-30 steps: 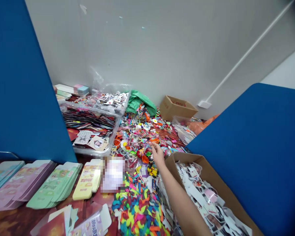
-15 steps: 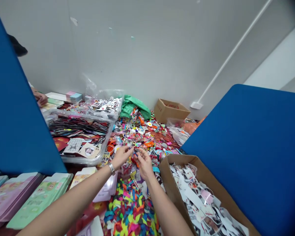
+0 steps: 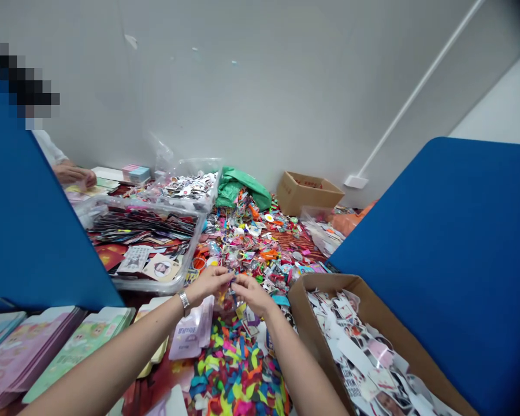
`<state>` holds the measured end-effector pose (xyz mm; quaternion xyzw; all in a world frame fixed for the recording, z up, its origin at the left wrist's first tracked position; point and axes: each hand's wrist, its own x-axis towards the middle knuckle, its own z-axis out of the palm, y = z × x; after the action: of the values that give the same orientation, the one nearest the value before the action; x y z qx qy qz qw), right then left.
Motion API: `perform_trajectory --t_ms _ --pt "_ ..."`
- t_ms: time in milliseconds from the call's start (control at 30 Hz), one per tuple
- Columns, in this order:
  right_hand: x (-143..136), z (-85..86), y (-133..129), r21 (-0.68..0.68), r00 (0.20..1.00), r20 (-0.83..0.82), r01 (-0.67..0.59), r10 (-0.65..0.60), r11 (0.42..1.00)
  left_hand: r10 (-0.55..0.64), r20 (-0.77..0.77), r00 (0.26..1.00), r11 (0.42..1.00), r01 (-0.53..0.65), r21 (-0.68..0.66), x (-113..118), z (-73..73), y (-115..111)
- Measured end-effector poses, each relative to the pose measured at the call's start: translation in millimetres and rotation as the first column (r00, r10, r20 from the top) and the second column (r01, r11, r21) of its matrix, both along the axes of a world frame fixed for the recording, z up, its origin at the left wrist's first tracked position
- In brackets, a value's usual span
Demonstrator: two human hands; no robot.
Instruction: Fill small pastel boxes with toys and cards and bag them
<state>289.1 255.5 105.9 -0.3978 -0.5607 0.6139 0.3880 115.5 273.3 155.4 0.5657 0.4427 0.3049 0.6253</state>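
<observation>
My left hand and my right hand meet at the fingertips above the middle of the table. Both are closed in a pinch around something small and dark that I cannot make out. A metal-banded watch sits on my left wrist. Beneath and beyond the fingers spreads a heap of small colourful trinkets, some in clear plastic bags. Nearer to me lies a pile of bright, unblown balloons, between my forearms.
To the left stand clear bins of cards and stickers, plus stacks of pastel packets. A cardboard box of stickers is at right. Blue partitions flank the table; a co-worker's hand shows far left.
My hands have come down slightly and closer together, fingertips now touching. The view has shifted a little, and more of the co-worker shows at the left.
</observation>
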Motion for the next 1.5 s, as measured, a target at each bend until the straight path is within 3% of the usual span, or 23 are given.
perform_trajectory --t_ms 200,500,767,900,1067,1167,1267,1367,1500 --pt "1 5.3 10 0.233 0.970 0.096 0.194 -0.222 0.953 0.126 0.036 0.991 0.992 -0.126 0.002 -8 -2.1 7" --pt "-8 7.6 6 0.433 0.891 0.347 0.126 -0.294 0.892 0.146 0.169 0.975 0.989 -0.139 -0.052 -5 -4.5 4" --pt "-1 19.5 -5 0.641 0.645 0.570 0.037 -0.509 0.766 0.200 0.166 0.966 0.979 -0.205 0.015 -3 -22.9 6" --pt "5 19.7 -4 0.610 0.461 0.731 -0.109 -0.503 0.785 0.173 0.145 0.974 0.982 -0.182 0.046 -1 -21.2 5" --pt "13 22.2 11 0.563 0.319 0.790 -0.041 -0.523 0.826 0.164 0.139 0.977 0.970 -0.185 0.154 7 -3.3 12" --pt "26 31.3 16 0.590 0.337 0.750 0.047 -0.569 0.806 0.218 0.096 0.971 0.956 -0.233 0.181 7 3.6 24" --pt "35 37.8 14 0.618 0.430 0.671 0.127 -0.604 0.776 0.284 0.084 0.955 0.943 -0.294 0.156 4 4.1 27" --pt "28 33.5 5 0.588 0.577 0.609 0.131 -0.544 0.798 0.256 0.127 0.958 0.961 -0.266 0.075 7 -0.7 13" --pt "-3 16.3 -15 0.523 0.725 0.570 0.044 -0.387 0.851 0.236 0.228 0.945 0.972 -0.230 -0.053 11 -10.6 -16"
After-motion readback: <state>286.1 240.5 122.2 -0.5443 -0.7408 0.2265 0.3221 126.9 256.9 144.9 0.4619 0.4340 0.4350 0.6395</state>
